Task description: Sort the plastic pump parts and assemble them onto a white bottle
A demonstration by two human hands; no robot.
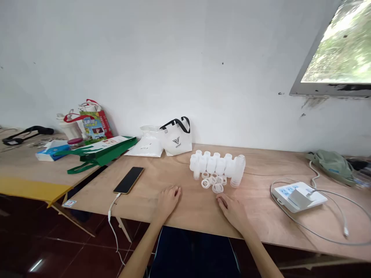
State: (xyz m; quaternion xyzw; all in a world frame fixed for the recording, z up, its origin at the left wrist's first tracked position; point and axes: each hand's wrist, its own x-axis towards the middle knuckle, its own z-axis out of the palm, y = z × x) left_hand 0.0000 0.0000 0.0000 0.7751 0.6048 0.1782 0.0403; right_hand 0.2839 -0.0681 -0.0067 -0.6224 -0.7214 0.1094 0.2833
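My left hand (167,201) lies palm down on the wooden table, holding nothing, its fingers loosely bent. Palm down near the front edge, my right hand (231,210) is likewise without anything in it. Beyond the hands stands a cluster of small translucent white plastic bottles (211,165). At its right end is a taller clear plastic bottle (238,172), slightly tilted in view. Several clear plastic rings (205,183) lie loose in front of the bottles, closest to my right fingertips but apart from them.
A phone (129,180) on a charging cable lies to the left. Against the wall are a white plastic bag (147,144) and a white tote bag (178,141). A power strip (300,196) with looping cables sits right, near a green bag (330,166). A green bag (107,152) spans the table gap.
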